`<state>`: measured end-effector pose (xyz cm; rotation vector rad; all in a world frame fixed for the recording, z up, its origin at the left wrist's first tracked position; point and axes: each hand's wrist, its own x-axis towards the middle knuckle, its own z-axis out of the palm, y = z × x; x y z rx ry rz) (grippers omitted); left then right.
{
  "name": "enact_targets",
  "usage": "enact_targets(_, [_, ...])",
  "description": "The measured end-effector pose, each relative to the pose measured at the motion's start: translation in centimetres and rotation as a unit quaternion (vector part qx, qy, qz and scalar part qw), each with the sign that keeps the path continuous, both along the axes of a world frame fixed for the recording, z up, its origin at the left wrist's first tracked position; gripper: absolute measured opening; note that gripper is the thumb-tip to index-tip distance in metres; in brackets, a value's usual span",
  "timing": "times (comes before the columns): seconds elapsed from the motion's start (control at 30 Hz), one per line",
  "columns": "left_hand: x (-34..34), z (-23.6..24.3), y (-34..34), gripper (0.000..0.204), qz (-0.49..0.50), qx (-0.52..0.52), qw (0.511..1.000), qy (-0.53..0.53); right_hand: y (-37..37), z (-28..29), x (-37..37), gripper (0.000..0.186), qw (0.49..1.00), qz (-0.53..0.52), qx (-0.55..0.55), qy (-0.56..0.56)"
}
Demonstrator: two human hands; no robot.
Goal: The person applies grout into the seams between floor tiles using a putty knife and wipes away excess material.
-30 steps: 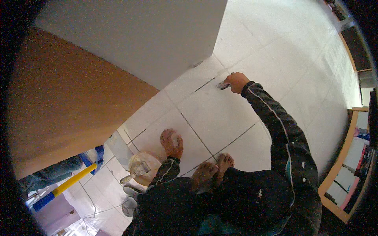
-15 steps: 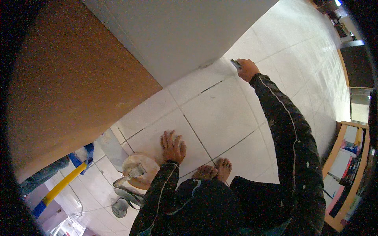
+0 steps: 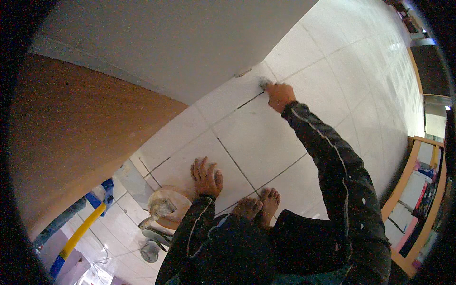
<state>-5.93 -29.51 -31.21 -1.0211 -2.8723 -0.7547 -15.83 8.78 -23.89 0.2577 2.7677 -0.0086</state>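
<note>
Near the grey panel's (image 3: 175, 47) base in the head view, the right hand (image 3: 281, 96) reaches over the tiled floor (image 3: 266, 137), its fingers closed around a small grey tool (image 3: 264, 83), too blurred to identify further. The tool is just beside the end of a dark tile joint (image 3: 250, 100). Well apart, the left hand (image 3: 208, 178) appears to rest palm down on a tile, its fingers spread and holding nothing. Just beside its sleeve stands a round tub (image 3: 179, 195), with a putty knife (image 3: 163, 207) lying across it, handle past the rim. Two bare feet (image 3: 269, 203) are nearby. A yellow-and-blue handle (image 3: 85, 230) slants at lower left, below a brown wooden panel (image 3: 90, 123).
</note>
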Motion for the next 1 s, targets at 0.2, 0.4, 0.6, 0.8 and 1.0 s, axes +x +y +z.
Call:
enact_targets(0.2, [0.2,-0.1,-0.3,0.035,-0.004,0.005,0.999,-0.039,-2.0,-0.9,5.3,0.053,0.991,0.106,-0.081,0.034])
enact_targets(0.4, [0.1,0.2,-0.4,0.039,0.001,0.005,0.999,-0.045,0.3,2.1,3.7,0.061,0.995,0.039,-0.093,0.007])
enact_targets(0.6, [0.3,-0.1,-0.4,0.036,0.001,0.022,0.999,-0.032,0.6,-1.0,3.0,0.058,0.98,0.022,-0.137,0.145])
enact_targets(0.8, [0.2,-1.0,-0.9,0.035,-0.005,-0.008,0.999,-0.043,-0.1,-1.7,5.8,0.059,0.983,0.066,-0.139,0.096])
enact_targets(1.0, [0.2,-0.5,-0.5,0.034,0.008,0.015,0.998,-0.059,0.3,0.8,3.9,0.058,0.992,0.094,-0.072,-0.04])
